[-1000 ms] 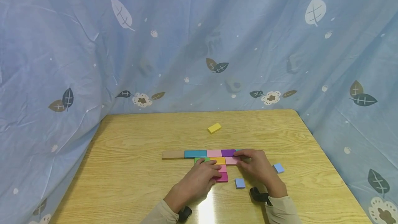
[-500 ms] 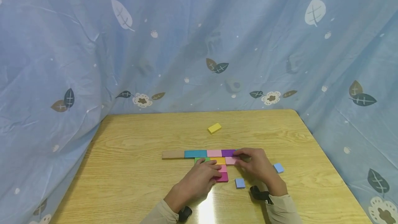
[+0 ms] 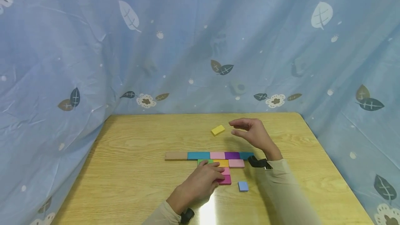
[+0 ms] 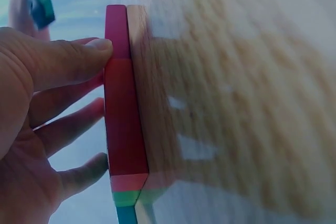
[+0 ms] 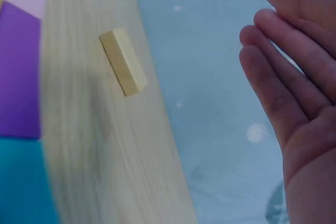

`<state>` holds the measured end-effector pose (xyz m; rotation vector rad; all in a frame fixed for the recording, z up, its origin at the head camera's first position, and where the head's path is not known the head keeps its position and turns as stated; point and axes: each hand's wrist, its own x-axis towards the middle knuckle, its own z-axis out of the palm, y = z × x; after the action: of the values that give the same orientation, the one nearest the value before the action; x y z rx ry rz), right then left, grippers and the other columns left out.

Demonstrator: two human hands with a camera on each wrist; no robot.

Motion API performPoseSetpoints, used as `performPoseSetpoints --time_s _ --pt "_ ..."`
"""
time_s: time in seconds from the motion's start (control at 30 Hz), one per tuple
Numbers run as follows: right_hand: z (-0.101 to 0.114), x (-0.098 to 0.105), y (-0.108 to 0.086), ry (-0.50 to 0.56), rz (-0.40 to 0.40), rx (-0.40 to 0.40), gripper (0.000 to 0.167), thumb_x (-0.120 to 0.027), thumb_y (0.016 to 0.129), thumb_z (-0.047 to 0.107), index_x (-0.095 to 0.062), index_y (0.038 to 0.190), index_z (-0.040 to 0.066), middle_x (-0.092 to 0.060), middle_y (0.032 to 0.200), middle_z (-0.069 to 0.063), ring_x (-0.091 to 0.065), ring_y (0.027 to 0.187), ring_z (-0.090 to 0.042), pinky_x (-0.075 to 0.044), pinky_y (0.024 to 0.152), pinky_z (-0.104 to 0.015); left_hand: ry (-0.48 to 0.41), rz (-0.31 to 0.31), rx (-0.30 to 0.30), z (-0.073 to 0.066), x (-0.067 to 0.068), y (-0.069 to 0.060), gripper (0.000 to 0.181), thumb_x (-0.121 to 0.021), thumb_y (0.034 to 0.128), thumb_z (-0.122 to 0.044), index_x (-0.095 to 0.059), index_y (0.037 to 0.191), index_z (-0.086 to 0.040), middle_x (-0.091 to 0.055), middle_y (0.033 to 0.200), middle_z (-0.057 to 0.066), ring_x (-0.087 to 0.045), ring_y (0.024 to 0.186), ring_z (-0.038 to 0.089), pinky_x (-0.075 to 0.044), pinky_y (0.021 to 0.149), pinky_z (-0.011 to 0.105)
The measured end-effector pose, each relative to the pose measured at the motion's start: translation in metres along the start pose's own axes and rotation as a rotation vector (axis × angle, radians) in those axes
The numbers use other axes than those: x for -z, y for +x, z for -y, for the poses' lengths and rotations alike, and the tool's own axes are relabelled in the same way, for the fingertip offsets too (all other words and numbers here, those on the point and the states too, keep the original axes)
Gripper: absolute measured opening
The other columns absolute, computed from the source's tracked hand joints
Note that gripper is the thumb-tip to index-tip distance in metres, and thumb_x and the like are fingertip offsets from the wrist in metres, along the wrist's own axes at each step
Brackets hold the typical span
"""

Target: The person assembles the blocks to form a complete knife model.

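Observation:
My left hand [image 3: 203,181] rests on the near part of a flat layout of coloured wooden blocks, touching the magenta block [image 3: 225,180] and its neighbours. In the left wrist view, its thumb lies against the block edge and its other fingers [image 4: 79,124] are spread over the top. Beyond the layout my right hand [image 3: 250,131] hovers above the table with nothing in it, thumb and fingers apart. Just left of its fingertips lies a yellow block [image 3: 217,130], also seen as a tan-looking block [image 5: 123,62] in the right wrist view.
The back row runs from a tan block [image 3: 176,156] through blue [image 3: 198,155], pink [image 3: 217,155] and purple [image 3: 232,155] to a teal block [image 3: 246,155]. A light blue square block [image 3: 243,186] lies apart at the near right. A patterned curtain [image 3: 193,44] hangs behind the table.
My right hand has left the right end of the layout and moved away from me, up beside the yellow block. The right forearm now covers the second light blue block's spot. My left hand stays put.

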<state>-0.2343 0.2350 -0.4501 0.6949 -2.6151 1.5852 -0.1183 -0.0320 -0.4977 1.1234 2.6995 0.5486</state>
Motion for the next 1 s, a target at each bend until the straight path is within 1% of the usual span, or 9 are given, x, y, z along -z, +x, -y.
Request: performPoseSetpoints --time_s 0.07,0.2,0.3,0.37,0.5,0.6,0.7,0.87,1.0 --pt "-0.006 0.001 0.014 0.025 0.041 -0.019 0.029 -0.083 0.099 0.015 -0.081 0.128 0.013 -0.078 0.133 -0.014 -0.076 0.123 -0.035 -0.066 0.097 -0.028 0.005 0.001 -0.005 0.0 0.0 0.0 0.029 -0.075 0.1033 -0.013 -0.083 0.126 -0.028 -0.068 0.152 -0.009 -0.057 0.151 0.019 -0.043 0.126 0.06" --pt "-0.019 0.001 0.038 0.034 0.108 -0.052 0.031 -0.082 0.101 0.02 -0.079 0.132 0.016 -0.077 0.135 -0.014 -0.072 0.128 -0.044 -0.066 0.099 -0.032 0.011 0.003 -0.008 0.0 0.0 0.001 0.029 -0.076 0.1022 -0.014 -0.083 0.126 -0.029 -0.067 0.152 -0.01 -0.057 0.15 0.018 -0.043 0.126 0.059" --pt "-0.029 -0.002 0.049 0.06 0.139 -0.071 0.034 -0.081 0.102 0.019 -0.078 0.134 0.012 -0.075 0.138 -0.02 -0.07 0.13 -0.047 -0.065 0.1 -0.034 0.012 0.007 -0.008 -0.001 0.001 0.001 0.03 -0.077 0.1018 -0.014 -0.083 0.127 -0.029 -0.067 0.152 -0.01 -0.057 0.151 0.018 -0.043 0.126 0.059" --pt "-0.035 -0.006 0.055 0.09 0.152 -0.086 0.034 -0.08 0.102 0.015 -0.077 0.136 0.01 -0.072 0.14 -0.025 -0.069 0.131 -0.048 -0.065 0.099 -0.03 0.015 0.01 -0.007 -0.002 0.001 0.0 0.03 -0.077 0.1018 -0.013 -0.083 0.127 -0.029 -0.068 0.152 -0.01 -0.057 0.15 0.018 -0.043 0.126 0.059" --pt "-0.047 -0.012 0.064 0.145 0.171 -0.113 0.035 -0.077 0.102 0.007 -0.075 0.137 0.004 -0.07 0.142 -0.027 -0.066 0.133 -0.051 -0.064 0.098 -0.025 0.017 0.014 -0.005 -0.004 0.004 0.0 0.032 -0.076 0.1018 -0.014 -0.082 0.128 -0.03 -0.068 0.152 -0.011 -0.057 0.15 0.017 -0.043 0.126 0.058" --pt "-0.053 -0.016 0.068 0.156 0.185 -0.137 0.037 -0.076 0.102 0.004 -0.073 0.138 0.0 -0.07 0.143 -0.027 -0.067 0.134 -0.049 -0.064 0.097 -0.025 0.012 0.017 -0.006 -0.005 0.005 0.0 0.032 -0.077 0.1015 -0.014 -0.082 0.129 -0.03 -0.067 0.152 -0.011 -0.056 0.15 0.017 -0.042 0.126 0.058" --pt "-0.06 -0.019 0.07 0.142 0.204 -0.161 0.039 -0.076 0.102 0.004 -0.07 0.14 -0.004 -0.071 0.142 -0.025 -0.069 0.132 -0.044 -0.064 0.097 -0.024 0.009 0.013 -0.011 -0.005 0.004 0.0 0.033 -0.077 0.1011 -0.014 -0.082 0.13 -0.03 -0.068 0.152 -0.01 -0.057 0.15 0.017 -0.043 0.126 0.058" --pt "-0.069 -0.025 0.073 0.102 0.219 -0.188 0.039 -0.077 0.102 0.005 -0.071 0.14 -0.002 -0.074 0.138 -0.021 -0.072 0.13 -0.038 -0.064 0.097 -0.024 0.029 0.003 -0.014 -0.004 0.002 0.0 0.033 -0.077 0.1012 -0.014 -0.082 0.13 -0.03 -0.068 0.151 -0.01 -0.057 0.15 0.016 -0.044 0.126 0.057" --pt "-0.072 -0.028 0.075 0.071 0.206 -0.187 0.038 -0.078 0.101 0.006 -0.073 0.138 0.0 -0.076 0.137 -0.018 -0.073 0.129 -0.037 -0.064 0.1 -0.031 0.042 0.0 -0.012 -0.002 0.003 0.0 0.033 -0.077 0.102 -0.016 -0.081 0.13 -0.031 -0.068 0.151 -0.012 -0.057 0.15 0.015 -0.045 0.125 0.056"
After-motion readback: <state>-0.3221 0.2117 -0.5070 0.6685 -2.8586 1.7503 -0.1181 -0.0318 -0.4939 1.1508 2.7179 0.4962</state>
